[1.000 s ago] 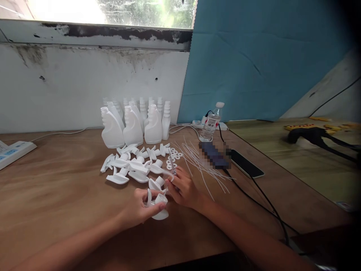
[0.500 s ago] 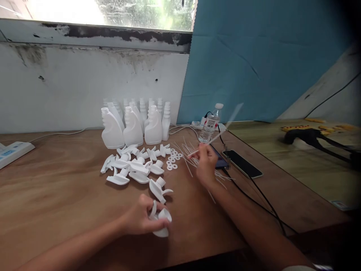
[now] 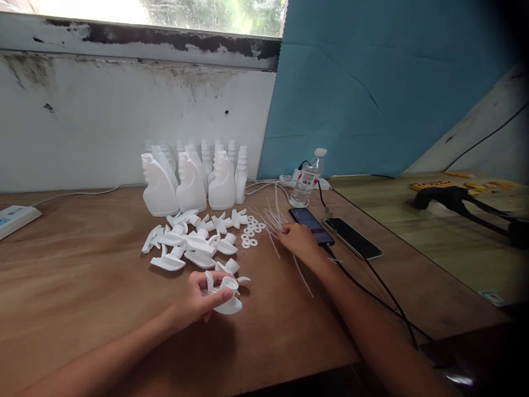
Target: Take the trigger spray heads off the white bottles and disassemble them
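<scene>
My left hand [image 3: 202, 298] is closed around a white spray trigger head [image 3: 228, 303], whose round collar faces up. Just behind it lies another trigger head [image 3: 229, 267], partly hidden by the held one. The fingers of my right hand [image 3: 295, 238] are pinched on thin white tubes [image 3: 270, 220] beside a lit phone [image 3: 311, 223]; one tube stands upright above the fingers. Small white rings [image 3: 250, 231] lie left of the tubes. Several more trigger heads [image 3: 194, 242] are heaped further left.
White bottles [image 3: 192, 184] stand in rows by the wall. A clear water bottle [image 3: 305, 184] stands at the back right. A dark phone [image 3: 353, 238] and black cables [image 3: 386, 295] lie to the right, and a power strip [image 3: 19, 218] at the far left.
My left hand has raised the trigger head away from me, its collar now showing. My right hand has moved down onto the tubes, and the long tube that slanted up right from it now stands nearly upright.
</scene>
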The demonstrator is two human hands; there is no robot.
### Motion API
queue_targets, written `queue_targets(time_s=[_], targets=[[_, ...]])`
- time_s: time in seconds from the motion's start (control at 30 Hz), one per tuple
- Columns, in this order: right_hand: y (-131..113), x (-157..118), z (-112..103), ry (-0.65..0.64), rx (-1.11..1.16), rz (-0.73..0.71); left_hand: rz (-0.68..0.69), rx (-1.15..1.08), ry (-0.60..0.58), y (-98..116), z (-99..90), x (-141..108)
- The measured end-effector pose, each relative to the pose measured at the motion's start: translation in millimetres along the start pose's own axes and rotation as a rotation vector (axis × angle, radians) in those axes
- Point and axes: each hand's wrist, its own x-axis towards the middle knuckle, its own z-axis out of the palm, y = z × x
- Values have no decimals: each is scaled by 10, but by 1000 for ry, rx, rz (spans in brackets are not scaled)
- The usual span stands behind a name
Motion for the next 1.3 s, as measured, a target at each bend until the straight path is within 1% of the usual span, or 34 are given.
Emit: queue_targets(time_s=[0.07,0.13,0.17,0.23,0.3,0.4,0.43,0.5,0.57,0.6,0.63,0.67,0.73,0.8,0.87,0.93,1.0,1.03,1.07,1.17,1.2,1.23,1.3], targets=[[-14,-23,5,-29,-25,-2,-19,-8,6,14,20,1],[-69,-65,14,-12,4,-62,-32,-10,1,16,33,6],[-110,-95,20,2,60,-117,-34,-10,0,15,35,8],[-205,-180,37,1,253,-242,-36,-5,10,14,33,11],[-300,-294,50,-46,456,-357,-46,9,36,15,26,12],[-415,-485,29,-129,667,-506,-43,23,84,14,11,15],[-443,-541,9,-183,761,-533,-32,23,101,9,6,18],[-485,-622,-39,-371,1013,-512,-4,26,135,-3,-1,25],[-510,-654,-79,-572,1255,-416,14,40,165,-14,-3,34],[-516,-655,-91,-642,1333,-365,15,51,173,-17,-1,38],[-518,-649,-95,-684,1380,-325,11,61,176,-16,1,41],[-518,-640,-94,-708,1404,-300,8,70,175,-14,5,43],[-515,-627,-82,-713,1410,-281,17,85,175,-7,16,43],[-517,-634,-79,-715,1370,-311,41,98,172,-9,26,42],[-527,-657,-94,-705,1278,-364,53,112,168,-22,31,43],[-536,-680,-122,-648,1206,-405,52,131,166,-41,32,44],[-535,-685,-148,-574,1203,-425,52,149,168,-55,29,45],[-530,-679,-155,-562,1217,-432,55,159,167,-58,27,45],[-523,-670,-159,-573,1224,-437,61,173,165,-60,26,43],[-505,-643,-152,-687,1173,-439,115,240,182,-59,24,34],[-502,-640,-149,-707,1150,-436,144,271,197,-58,25,31],[-502,-642,-147,-705,1128,-438,173,304,209,-57,26,28],[-505,-657,-147,-653,1081,-466,228,370,214,-54,29,24]])
